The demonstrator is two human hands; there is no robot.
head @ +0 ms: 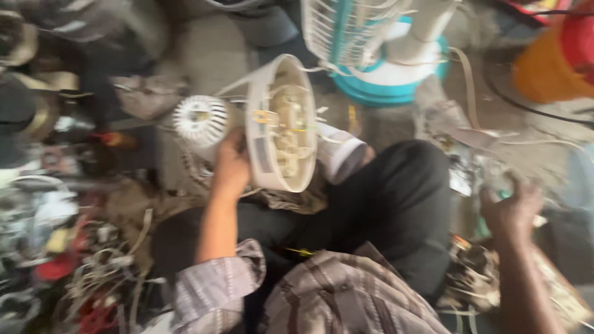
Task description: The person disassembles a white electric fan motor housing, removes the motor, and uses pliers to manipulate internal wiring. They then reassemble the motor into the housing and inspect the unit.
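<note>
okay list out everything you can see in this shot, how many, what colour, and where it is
Open fan base housing: one, cream, centre, tipped on edge, wiring showing inside.
Round ribbed motor part: one, white, left of the housing.
Standing fan: one, white grille with teal base, top centre.
Container: one, orange, top right, partly cut off.
Loose wires and scrap parts: a blurred pile, mixed white and red, lower left.
More wire clutter: a pile, pale, lower right.
Trousers: black, centre.
Shirt: striped grey-brown, bottom centre.
Left hand: grips the housing's rim.
Right hand: reaches into the right-hand clutter; too blurred to tell what it holds.
</note>
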